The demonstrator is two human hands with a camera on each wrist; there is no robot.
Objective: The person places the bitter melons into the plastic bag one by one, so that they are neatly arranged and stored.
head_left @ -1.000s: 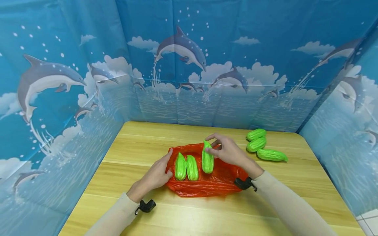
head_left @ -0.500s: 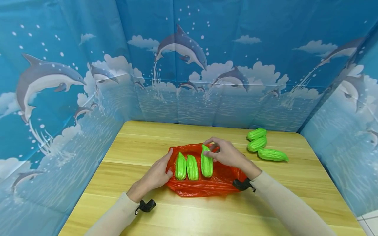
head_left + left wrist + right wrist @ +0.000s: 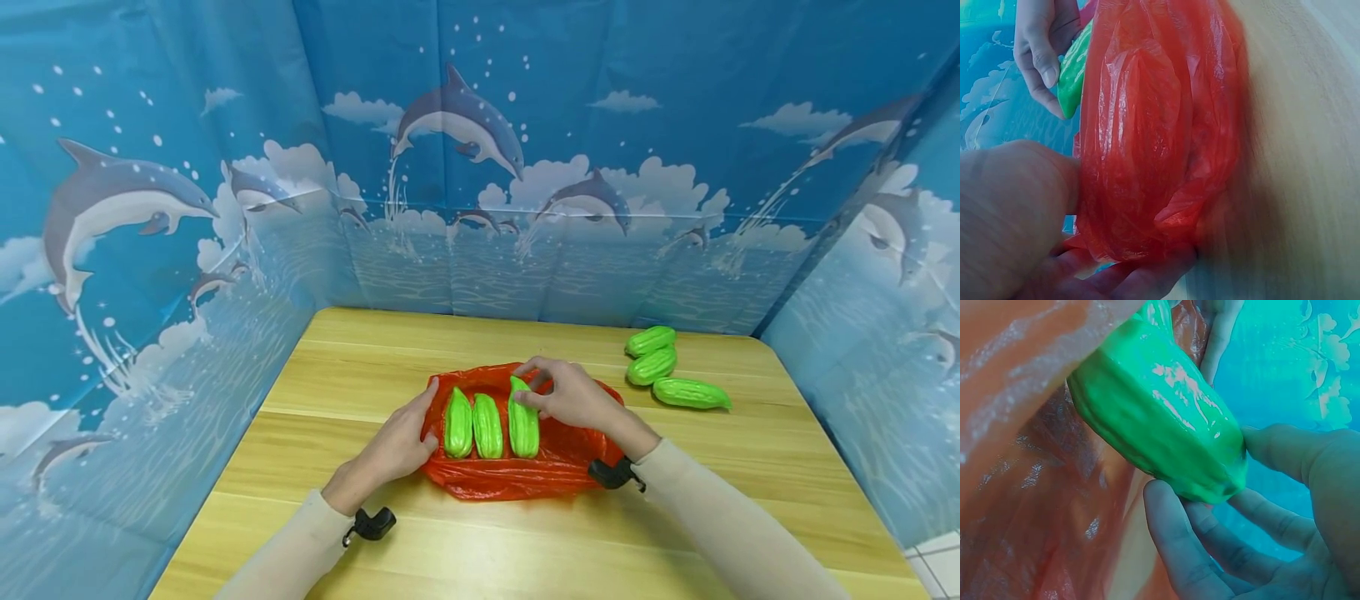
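In the head view, a red plastic bag (image 3: 555, 475) lies open on the wooden table. Two green bitter melons, the left one (image 3: 458, 425) and the middle one (image 3: 488, 427), rest side by side inside it. My left hand (image 3: 401, 437) holds the bag's left end, with thumb and fingers around the plastic (image 3: 1141, 144) in the left wrist view. Over the bag, right of that pair, my right hand (image 3: 573, 400) pinches a third bitter melon (image 3: 524, 429) near its pointed upper end. The right wrist view shows thumb and fingertips at the tip of this melon (image 3: 1160, 412).
Three more green bitter melons, such as the front one (image 3: 690, 394), lie at the table's back right. Blue dolphin-print curtains (image 3: 480, 267) enclose the wooden table (image 3: 337, 350) at the back and both sides.
My right hand has lowered the held bitter melon toward me and slightly left, bringing it level with the other two in the bag. My left hand has stayed at the bag.
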